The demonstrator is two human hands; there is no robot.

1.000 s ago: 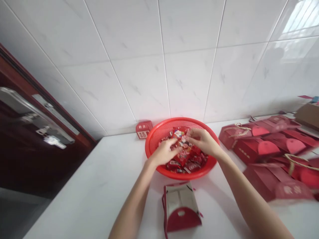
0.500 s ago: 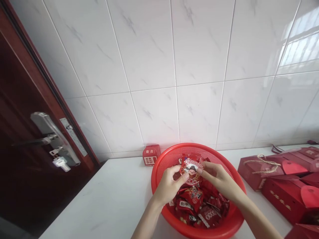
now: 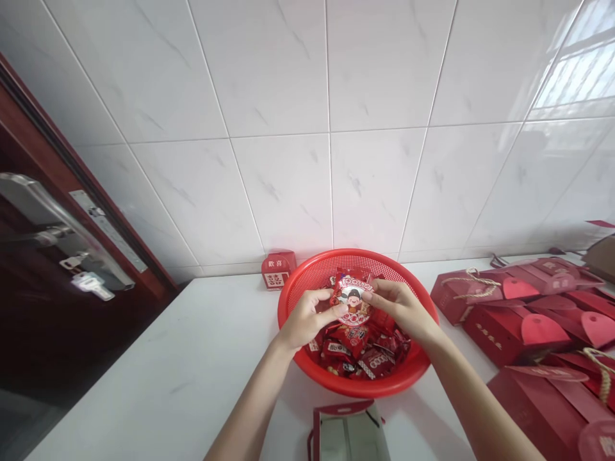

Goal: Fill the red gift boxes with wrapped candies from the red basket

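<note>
Between my two hands is a red snack packet [image 3: 353, 299] with a white round cartoon print, held up over a basket. My left hand [image 3: 310, 320] pinches its left edge with thumb and fingers. On the other side my right hand [image 3: 401, 307] grips the right edge the same way. Below them, the red plastic basket [image 3: 287, 301] with a mesh wall holds many red wrapped packets [image 3: 355, 339]. An open box [image 3: 353, 435] with a pale inside lies in front of the basket, cut off by the lower picture edge.
A small red box [image 3: 278, 270] with white characters stands against the tiled wall, left of the basket. Several red gift boxes [image 3: 516, 336] with rope handles crowd the right of the white table [image 3: 158, 358]. At left is a brown door with keys [image 3: 91, 282] in its lock.
The view has tipped downward, bringing the open box and more gift boxes into sight. Both hands still hold the packet over the basket.
</note>
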